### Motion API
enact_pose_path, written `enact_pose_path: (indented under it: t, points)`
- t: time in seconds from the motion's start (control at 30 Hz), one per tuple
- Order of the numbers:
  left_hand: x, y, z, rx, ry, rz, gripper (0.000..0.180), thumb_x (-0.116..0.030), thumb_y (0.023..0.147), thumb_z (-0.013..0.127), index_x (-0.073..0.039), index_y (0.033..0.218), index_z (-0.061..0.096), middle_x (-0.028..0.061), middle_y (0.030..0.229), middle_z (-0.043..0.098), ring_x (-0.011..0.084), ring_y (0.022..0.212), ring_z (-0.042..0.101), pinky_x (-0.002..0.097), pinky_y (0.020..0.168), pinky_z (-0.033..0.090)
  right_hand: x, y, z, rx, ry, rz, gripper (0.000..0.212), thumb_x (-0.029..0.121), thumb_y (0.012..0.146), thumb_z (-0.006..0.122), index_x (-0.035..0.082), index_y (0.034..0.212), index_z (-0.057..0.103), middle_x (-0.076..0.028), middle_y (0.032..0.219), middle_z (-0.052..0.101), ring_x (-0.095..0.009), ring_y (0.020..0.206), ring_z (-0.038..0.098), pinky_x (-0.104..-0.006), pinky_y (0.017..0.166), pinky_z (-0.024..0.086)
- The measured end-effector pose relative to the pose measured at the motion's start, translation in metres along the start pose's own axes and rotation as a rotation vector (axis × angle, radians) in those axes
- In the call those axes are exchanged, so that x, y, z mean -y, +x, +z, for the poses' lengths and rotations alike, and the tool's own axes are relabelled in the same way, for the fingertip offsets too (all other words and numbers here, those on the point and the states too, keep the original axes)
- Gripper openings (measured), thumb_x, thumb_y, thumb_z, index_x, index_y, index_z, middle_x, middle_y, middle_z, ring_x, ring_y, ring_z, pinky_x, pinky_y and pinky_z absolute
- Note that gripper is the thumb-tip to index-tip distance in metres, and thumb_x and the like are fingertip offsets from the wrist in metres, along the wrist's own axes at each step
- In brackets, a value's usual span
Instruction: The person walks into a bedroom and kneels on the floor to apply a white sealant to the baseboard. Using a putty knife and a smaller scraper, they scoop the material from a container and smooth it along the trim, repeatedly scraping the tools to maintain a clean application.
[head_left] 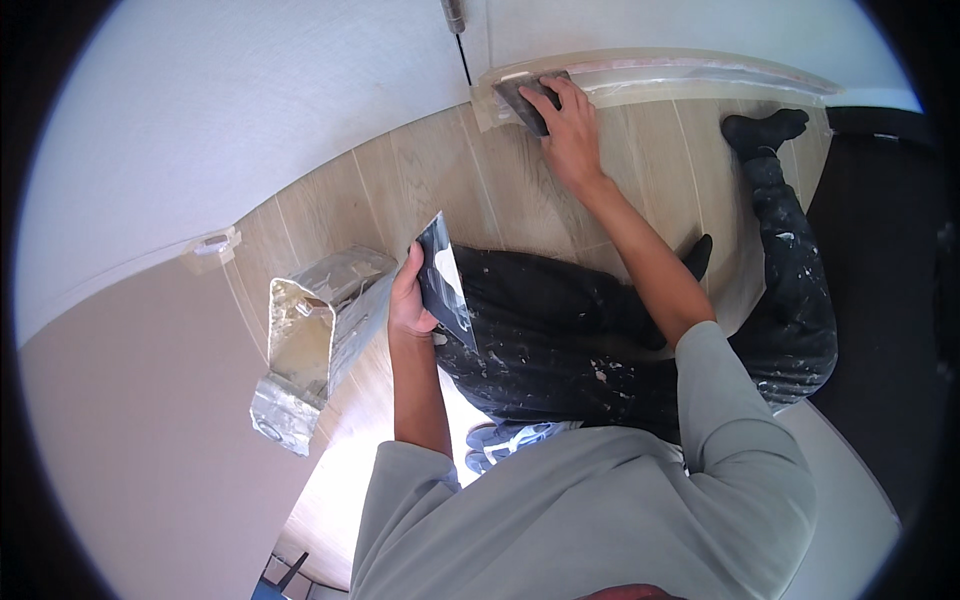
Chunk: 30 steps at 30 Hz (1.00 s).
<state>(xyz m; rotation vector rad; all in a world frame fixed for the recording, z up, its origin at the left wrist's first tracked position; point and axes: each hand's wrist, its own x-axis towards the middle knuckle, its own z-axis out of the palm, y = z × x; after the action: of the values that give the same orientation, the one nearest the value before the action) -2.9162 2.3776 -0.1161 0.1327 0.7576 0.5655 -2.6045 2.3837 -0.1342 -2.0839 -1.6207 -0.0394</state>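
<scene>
My right hand [575, 140] grips a dark flat scraper [520, 98], fingers spread over its back. The blade lies by the base of the white wall, over the left end of a taped strip [610, 62]. Translucent tape borders that strip above and below, and a pale pinkish band shows between. Closer to my body, my left hand [408, 300] is closed on a dark rectangular filler board [445, 290], tilted on edge. A white dab of filler [447, 265] sits on its face, with smears lower down.
An open, crusted metal tin [355, 310] lies on its side left of my left hand. A rod with a grey handle [454, 18] leans by the wall. My legs [600, 360] stretch across the wood floor [400, 165]. Blue-white shoes [490, 440] sit behind.
</scene>
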Motion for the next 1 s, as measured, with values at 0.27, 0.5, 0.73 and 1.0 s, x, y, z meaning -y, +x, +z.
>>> enact_pose_path:
  t: [0.27,0.5,0.73,1.0]
  points:
    - [-0.001,-0.001,0.008,-0.015,-0.050,-0.008,0.053,-0.050,0.101,0.045,-0.002,0.083,0.058,0.0071,0.065,0.053,0.0183,0.049,0.051,0.0307,0.044,0.043,-0.012,-0.013,-0.001,-0.020,0.065,0.034,0.074,-0.013,0.061,0.065,0.018,0.128,0.060,-0.011,0.133,0.050,-0.035,0.128,0.043,-0.0448,0.104,0.037]
    - [-0.001,-0.002,0.008,-0.029,-0.027,-0.009,0.055,-0.051,0.101,0.045,-0.002,0.080,0.057,0.0060,0.064,0.051,0.0180,0.048,0.050,0.0303,0.043,0.040,-0.024,0.000,-0.009,-0.103,0.075,0.025,0.075,-0.016,0.061,0.059,0.019,0.127,0.061,-0.010,0.132,0.051,-0.035,0.128,0.044,-0.0450,0.103,0.039]
    - [-0.001,-0.002,0.007,-0.001,0.004,0.018,0.053,-0.051,0.101,0.045,-0.003,0.079,0.056,0.0062,0.064,0.051,0.0179,0.048,0.049,0.0303,0.042,0.038,-0.032,0.005,-0.005,-0.034,0.016,0.031,0.071,-0.008,0.064,0.071,0.019,0.129,0.060,-0.011,0.135,0.049,-0.033,0.131,0.041,-0.0448,0.106,0.036]
    - [-0.002,-0.002,0.009,0.032,-0.003,0.007,0.053,-0.050,0.101,0.045,-0.003,0.081,0.056,0.0062,0.064,0.051,0.0173,0.049,0.049,0.0301,0.041,0.038,-0.027,0.007,-0.015,0.009,-0.003,0.027,0.064,-0.006,0.068,0.069,0.017,0.128,0.061,-0.010,0.133,0.050,-0.032,0.129,0.043,-0.0435,0.103,0.037]
